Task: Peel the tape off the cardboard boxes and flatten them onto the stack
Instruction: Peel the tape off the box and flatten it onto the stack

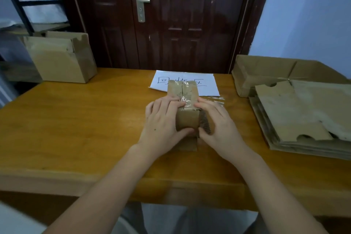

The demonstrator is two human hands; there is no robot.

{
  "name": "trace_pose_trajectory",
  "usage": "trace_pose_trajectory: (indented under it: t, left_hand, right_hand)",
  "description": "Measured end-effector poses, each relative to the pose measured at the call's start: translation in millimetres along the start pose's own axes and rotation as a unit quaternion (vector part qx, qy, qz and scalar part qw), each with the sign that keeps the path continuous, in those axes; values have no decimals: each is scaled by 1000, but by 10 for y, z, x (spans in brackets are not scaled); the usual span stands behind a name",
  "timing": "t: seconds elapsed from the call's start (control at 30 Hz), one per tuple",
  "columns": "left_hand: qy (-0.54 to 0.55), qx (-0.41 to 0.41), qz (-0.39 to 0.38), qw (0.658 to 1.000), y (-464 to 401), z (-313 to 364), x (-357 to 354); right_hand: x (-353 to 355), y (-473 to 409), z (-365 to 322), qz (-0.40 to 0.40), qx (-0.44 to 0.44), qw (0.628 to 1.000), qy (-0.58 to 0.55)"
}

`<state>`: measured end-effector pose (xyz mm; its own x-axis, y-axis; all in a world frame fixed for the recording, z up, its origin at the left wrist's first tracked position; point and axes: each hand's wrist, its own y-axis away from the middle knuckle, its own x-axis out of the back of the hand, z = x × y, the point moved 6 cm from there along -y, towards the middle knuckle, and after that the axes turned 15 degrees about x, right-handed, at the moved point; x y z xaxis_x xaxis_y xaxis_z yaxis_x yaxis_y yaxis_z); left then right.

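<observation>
A small brown cardboard box [185, 100] stands in the middle of the wooden table [85, 119]. Clear tape [185, 99] runs across its top, and a loose crinkled strip sticks out to the right. My left hand [161, 121] grips the box's left side, fingers over the top edge and thumb on the near face. My right hand [218, 121] holds the right side the same way, fingertips on the taped top. A stack of flattened cardboard [303, 118] lies at the right of the table.
A white paper sheet with handwritten characters [205, 81] lies behind the box. A larger cardboard box [62, 59] stands at the back left, another opened one [266, 70] at the back right. A dark door rises behind the table.
</observation>
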<state>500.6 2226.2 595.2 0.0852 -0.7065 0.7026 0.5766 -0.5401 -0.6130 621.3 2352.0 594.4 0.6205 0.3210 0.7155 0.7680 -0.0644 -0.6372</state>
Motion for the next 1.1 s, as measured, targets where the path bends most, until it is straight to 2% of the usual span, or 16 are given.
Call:
trace_pose_trajectory:
  t: [0.23,0.63,1.1]
  left_hand:
    - [-20,3,-4,1000,0,21,15]
    - [-15,51,35,998,98,126,-81]
    - [-12,57,49,997,115,132,-119]
  right_hand:
    - [-35,10,32,2,-7,1000,0]
    - [-45,25,4,16,-16,1000,-19]
    - [-34,21,-26,22,-6,999,-23]
